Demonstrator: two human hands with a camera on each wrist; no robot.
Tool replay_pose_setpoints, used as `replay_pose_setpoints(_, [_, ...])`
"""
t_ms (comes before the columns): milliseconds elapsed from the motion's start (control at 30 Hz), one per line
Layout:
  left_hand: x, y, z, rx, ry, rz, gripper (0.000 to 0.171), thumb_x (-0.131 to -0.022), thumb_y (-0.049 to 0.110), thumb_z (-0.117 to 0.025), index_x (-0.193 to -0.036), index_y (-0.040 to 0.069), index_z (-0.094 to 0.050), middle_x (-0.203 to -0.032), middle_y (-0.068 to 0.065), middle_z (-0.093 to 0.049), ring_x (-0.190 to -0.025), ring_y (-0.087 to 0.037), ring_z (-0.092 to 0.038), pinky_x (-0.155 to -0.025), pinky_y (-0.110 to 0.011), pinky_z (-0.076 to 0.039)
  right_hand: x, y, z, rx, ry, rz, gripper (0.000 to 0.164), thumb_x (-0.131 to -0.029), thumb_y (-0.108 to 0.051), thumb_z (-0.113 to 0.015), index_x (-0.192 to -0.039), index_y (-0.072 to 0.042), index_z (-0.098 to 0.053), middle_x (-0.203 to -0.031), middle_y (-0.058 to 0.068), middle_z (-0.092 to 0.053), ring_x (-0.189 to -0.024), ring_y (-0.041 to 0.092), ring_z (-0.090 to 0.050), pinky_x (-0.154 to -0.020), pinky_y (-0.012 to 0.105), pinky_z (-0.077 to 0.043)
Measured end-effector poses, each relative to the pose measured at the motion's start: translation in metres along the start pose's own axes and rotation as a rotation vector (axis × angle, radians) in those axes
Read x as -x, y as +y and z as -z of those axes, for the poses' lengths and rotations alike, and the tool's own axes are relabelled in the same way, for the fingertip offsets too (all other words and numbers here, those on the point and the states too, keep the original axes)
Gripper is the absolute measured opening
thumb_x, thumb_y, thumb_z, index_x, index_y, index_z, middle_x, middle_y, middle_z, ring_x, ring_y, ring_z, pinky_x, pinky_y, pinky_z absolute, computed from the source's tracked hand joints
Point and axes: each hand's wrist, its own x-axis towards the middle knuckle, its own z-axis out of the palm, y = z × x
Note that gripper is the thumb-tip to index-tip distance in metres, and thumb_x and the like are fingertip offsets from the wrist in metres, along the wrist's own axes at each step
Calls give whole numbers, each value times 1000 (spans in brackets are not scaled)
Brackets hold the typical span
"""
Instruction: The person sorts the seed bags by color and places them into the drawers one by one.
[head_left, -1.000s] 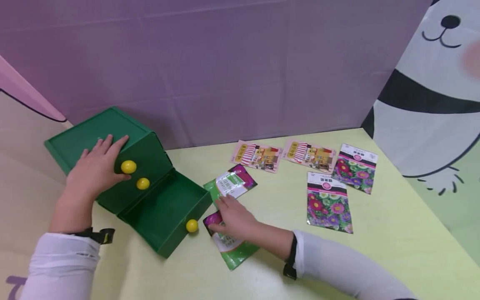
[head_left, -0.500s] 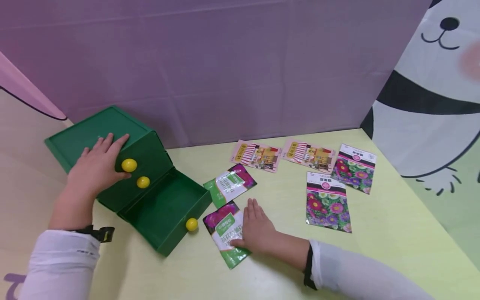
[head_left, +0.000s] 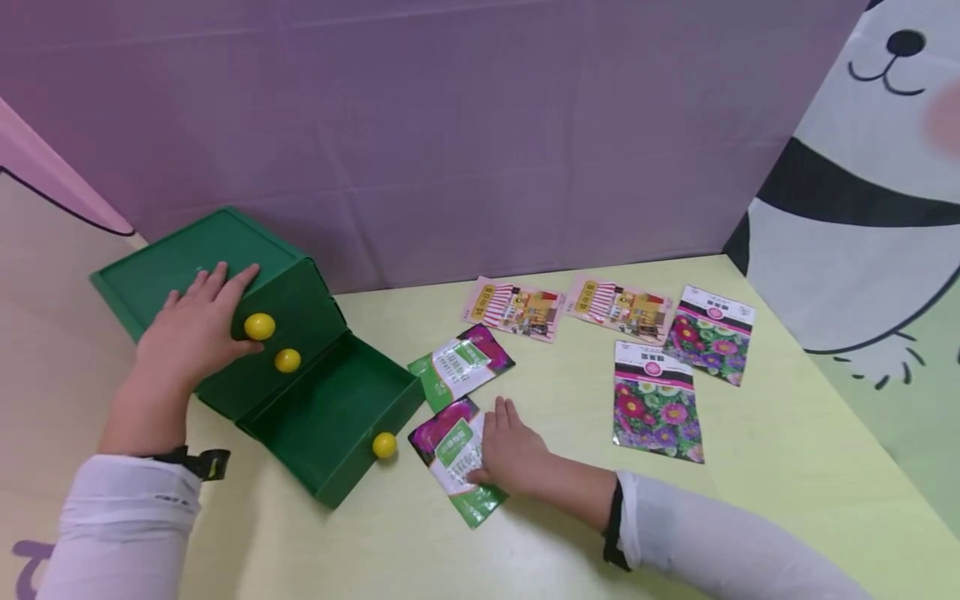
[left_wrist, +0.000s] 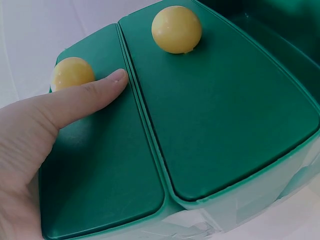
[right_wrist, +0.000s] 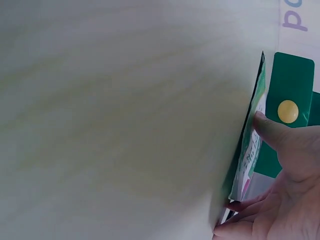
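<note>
The right hand [head_left: 513, 448] has drawn back to the right edge of the glossy rectangular near packet [head_left: 447, 454] on the tabletop [head_left: 570, 387], straight-fingered, thumb touching it; the left hand [head_left: 191, 333] spreads over the smooth green box [head_left: 225, 237].

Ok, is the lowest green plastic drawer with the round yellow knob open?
Open: the drawer juts out, its inside showing in the head view.

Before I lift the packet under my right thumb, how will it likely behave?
The packet looks thin from the side, so it's probably light and may flex. Shiny highlights suggest it could be slightly slippery. Its flat shape seems unlikely to roll.
</note>
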Motion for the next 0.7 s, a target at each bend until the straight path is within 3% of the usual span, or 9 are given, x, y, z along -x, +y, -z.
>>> replay_pose_setpoints(100, [1, 2, 1, -1, 5, 0, 106, -82, 22, -77, -157, 14, -2, -157, -33, -2, -142, -54, -3, -111, -72, -4, -1, 1, 4, -98, -8, -26, 97, -78, -54, -73, -140, 12, -35, -152, 30, -30, -143, 40, -30, -107, 43, -43])
replay_pose_setpoints(267, [2, 2, 2, -3, 5, 3, 106, -82, 22, -77, -157, 13, -2, -156, -33, -2, -142, -54, -2, -111, -72, -4, -1, 4, 11, -207, 14, -44, 94, -75, -43, -80, -137, 11, -35, -148, 31, -35, -141, 39, -34, -108, 45, -42])
replay_pose_setpoints(333, [2, 1, 3, -3, 1, 5, 106, -82, 22, -77, -157, 13, -2, -156, -33, -1, -142, -54, -2, -111, -72, -4, -1, 6, 13, -250, 35, -53, 87, -73, -38, -83, -131, 10, -39, -135, 28, -49, -127, 36, -50, -99, 42, -51])
replay_pose_setpoints(400, [2, 2, 3, -3, -1, 5, 106, -82, 22, -77, -157, 13, -1, -156, -33, 0, -142, -54, -1, -111, -72, -4, -1, 8, 16, -299, 53, -64, 77, -71, -32, -85, -123, 7, -43, -113, 21, -60, -102, 28, -61, -81, 37, -58])
replay_pose_setpoints(500, [1, 2, 3, -8, 3, 2, 106, -82, 22, -77, -157, 13, -2, -156, -33, -1, -142, -54, -1, -111, -72, -4, 0, 12, 20, -372, 60, -83, 65, -72, -24, -85, -113, 0, -42, -82, 7, -58, -67, 17, -55, -55, 29, -51])
replay_pose_setpoints(700, [1, 1, 3, -7, 7, 2, 105, -82, 22, -77, -157, 13, -3, -156, -33, -1, -142, -54, -1, -111, -72, -4, 2, 22, 28, -488, 83, -88, 59, -76, -13, -80, -116, -2, -39, -77, 8, -62, -62, 18, -57, -53, 28, -50])
